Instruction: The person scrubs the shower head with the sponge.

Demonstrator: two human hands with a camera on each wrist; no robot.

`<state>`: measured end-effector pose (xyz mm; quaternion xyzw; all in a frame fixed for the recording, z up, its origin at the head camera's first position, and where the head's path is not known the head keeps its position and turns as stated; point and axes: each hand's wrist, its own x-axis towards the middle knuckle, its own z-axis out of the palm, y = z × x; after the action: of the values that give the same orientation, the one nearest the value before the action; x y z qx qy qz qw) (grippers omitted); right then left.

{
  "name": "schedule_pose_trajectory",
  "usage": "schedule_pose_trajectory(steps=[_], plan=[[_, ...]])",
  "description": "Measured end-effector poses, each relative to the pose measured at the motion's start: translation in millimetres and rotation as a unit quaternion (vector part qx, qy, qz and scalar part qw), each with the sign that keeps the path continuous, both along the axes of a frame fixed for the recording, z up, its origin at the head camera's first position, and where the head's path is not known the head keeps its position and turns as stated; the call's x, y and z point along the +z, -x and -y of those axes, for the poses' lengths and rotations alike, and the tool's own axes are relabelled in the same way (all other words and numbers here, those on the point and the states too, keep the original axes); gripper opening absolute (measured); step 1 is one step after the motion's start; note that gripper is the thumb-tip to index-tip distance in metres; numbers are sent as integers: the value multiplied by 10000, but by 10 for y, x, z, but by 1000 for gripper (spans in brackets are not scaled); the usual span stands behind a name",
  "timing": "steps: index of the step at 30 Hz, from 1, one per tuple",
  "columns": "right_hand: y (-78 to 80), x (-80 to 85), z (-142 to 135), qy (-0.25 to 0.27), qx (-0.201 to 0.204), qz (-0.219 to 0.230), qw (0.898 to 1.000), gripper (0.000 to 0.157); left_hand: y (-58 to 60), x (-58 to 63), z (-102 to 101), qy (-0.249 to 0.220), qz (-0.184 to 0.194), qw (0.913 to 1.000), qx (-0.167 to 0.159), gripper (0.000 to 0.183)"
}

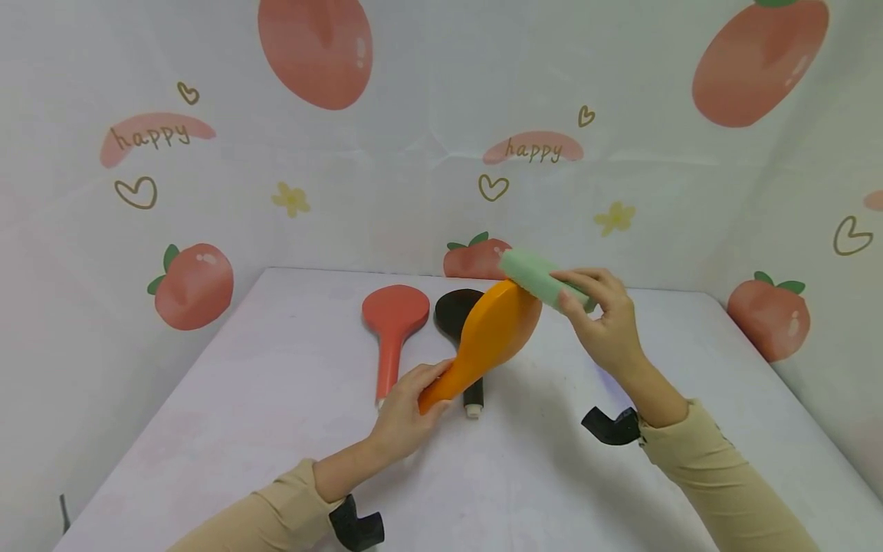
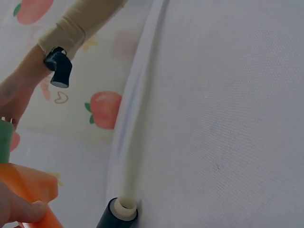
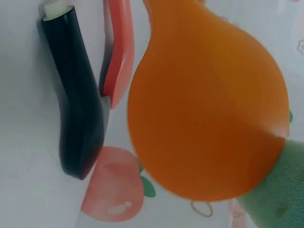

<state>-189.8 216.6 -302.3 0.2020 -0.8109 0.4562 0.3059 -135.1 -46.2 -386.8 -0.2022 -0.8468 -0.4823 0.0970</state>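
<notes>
My left hand (image 1: 407,418) grips the handle of an orange shower head (image 1: 498,326), its round head tilted up and to the right above the table. In my right hand (image 1: 607,318) is a light green sponge (image 1: 541,277), pinched between thumb and fingers. The sponge lies against the top rim of the orange head, and the right wrist view shows its porous corner (image 3: 280,190) at that edge. Behind, a red shower head (image 1: 395,310) lies on the table, and beside it a black one (image 1: 451,310) is partly covered by the orange one.
The white-covered table (image 1: 276,429) reaches back to a white cloth backdrop (image 1: 414,176) printed with fruit, hearts and flowers. The black handle's hollow pale end (image 2: 126,207) points toward me. A black curved mount (image 1: 612,426) sits at each wrist.
</notes>
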Motion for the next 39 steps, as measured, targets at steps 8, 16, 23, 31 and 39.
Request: schedule_pose_trajectory(steps=[8,16,23,31,39], plan=[[-63,-1,129,-282,503,-742,9956,27,1,3,-29,94,-56,9999,82,53],[-45,-34,154,-555,122,-1177,9914,25,3,-14,-47,252,-194,9993,175,52],[-94,-86,304,-1460,346,-2255,9626,34,1,-11,-62,415,-172,9989,164,51],[-103,-77,330,-1560,76,-2447,9569,41,-17,7,-66,526,-149,9983,213,50],[-189,-239,482,-2434,332,-3053,9200,28,-13,-9,-75,540,-280,9981,124,49]])
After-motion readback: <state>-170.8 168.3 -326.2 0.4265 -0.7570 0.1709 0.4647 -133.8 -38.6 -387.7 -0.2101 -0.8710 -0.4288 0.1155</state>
